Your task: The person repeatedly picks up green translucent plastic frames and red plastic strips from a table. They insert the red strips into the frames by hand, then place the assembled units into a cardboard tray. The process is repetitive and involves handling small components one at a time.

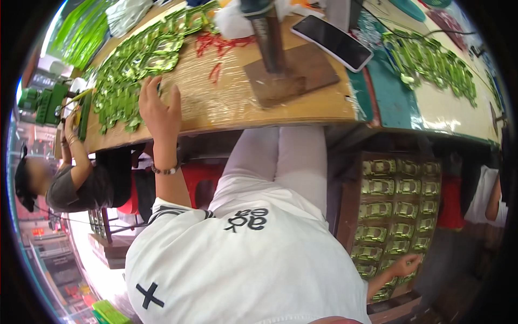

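Observation:
My left hand (161, 110) is raised over the near edge of the wooden table, its fingers apart and holding nothing that I can see. Just left of it lie several flat green plastic parts (120, 105), with more of them (156, 46) spread toward the back. Down at my right side, my right hand (406, 265) reaches over a brown tray (393, 216) with rows of green toy car bodies (374, 210). Its fingers are curled together by the lower cars; whatever they may hold is too small to make out.
A metal post on a brown base plate (318, 65) stands mid-table, beside a phone (332, 42). Red strips (224, 43) lie behind. More green car parts (431, 67) cover the right table. A co-worker (81, 183) works at left by a green machine (48, 105).

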{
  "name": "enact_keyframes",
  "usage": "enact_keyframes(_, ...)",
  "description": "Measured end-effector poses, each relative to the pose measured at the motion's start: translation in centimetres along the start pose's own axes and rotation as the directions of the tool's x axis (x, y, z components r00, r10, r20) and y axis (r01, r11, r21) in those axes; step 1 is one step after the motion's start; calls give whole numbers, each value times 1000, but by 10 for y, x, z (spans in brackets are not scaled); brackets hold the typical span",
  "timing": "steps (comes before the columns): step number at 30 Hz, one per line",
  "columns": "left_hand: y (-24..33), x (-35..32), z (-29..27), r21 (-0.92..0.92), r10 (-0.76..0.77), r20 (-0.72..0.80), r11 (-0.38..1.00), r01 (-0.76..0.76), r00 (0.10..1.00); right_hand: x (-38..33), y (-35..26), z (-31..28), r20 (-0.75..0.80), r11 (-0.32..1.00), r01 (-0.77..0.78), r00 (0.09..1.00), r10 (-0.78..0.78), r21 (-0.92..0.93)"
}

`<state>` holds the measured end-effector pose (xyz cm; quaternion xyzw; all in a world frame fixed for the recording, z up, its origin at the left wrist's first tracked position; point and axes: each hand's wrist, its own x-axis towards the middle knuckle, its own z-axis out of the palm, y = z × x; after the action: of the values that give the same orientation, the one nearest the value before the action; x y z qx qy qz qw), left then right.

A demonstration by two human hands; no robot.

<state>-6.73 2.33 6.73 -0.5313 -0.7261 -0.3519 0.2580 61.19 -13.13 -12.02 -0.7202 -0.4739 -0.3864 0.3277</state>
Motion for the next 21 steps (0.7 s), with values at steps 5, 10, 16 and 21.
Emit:
enact_keyframes(5,-62,7,6,477,-85,146,879,5,986,26,-270,-4,-71,591,293,927,-369,752)
enact_keyframes(10,-66,6,8,332,64,99,939,-94,993,94,-479,-46,-239,-62,257,747,-621,965)
enact_keyframes(16,-59,0,-2,-11,91,109,996,-90,990,124,-591,-30,-108,198,466,552,-827,862)
enact_keyframes(21,-58,0,-9,-96,105,100,991,-95,989,132,-603,-32,-14,176,460,382,-924,870)
